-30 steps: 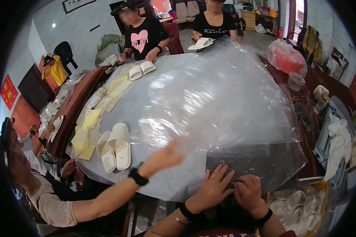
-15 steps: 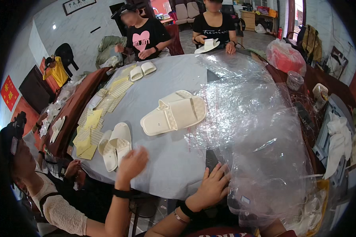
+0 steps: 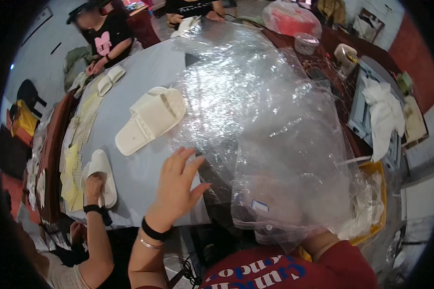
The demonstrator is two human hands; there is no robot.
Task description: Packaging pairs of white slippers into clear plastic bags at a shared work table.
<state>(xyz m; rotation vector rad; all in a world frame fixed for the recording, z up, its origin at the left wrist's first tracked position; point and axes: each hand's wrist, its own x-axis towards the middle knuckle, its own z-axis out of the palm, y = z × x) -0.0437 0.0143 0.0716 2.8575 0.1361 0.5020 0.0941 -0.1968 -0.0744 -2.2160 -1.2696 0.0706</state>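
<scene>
My left hand [image 3: 181, 178] hovers over the near part of the table, fingers spread, holding nothing. A black band and a bracelet circle its wrist. Just beyond it lies a pair of cream slippers [image 3: 148, 121], one resting across the other. A large clear plastic bag [image 3: 289, 159] with a small blue-edged label covers the table to the right of my hand. My right forearm [image 3: 318, 242] reaches under that plastic, and the right hand itself is hidden or blurred by it. At the left, a co-worker's hand [image 3: 94, 185] is on another pair of white slippers [image 3: 107, 185].
Yellow printed sheets [image 3: 72, 168] line the table's left edge, with more slippers [image 3: 112, 79] farther back. Two people sit across the table. To the right stand a clear tub [image 3: 306, 44], a blue-grey case [image 3: 361, 103] with a white cloth [image 3: 383, 115], and a yellow crate [image 3: 371, 212].
The view has turned to the right. My left hand has risen from the plastic's edge with its fingers spreading. The co-worker's hand at the left has come down onto the slippers.
</scene>
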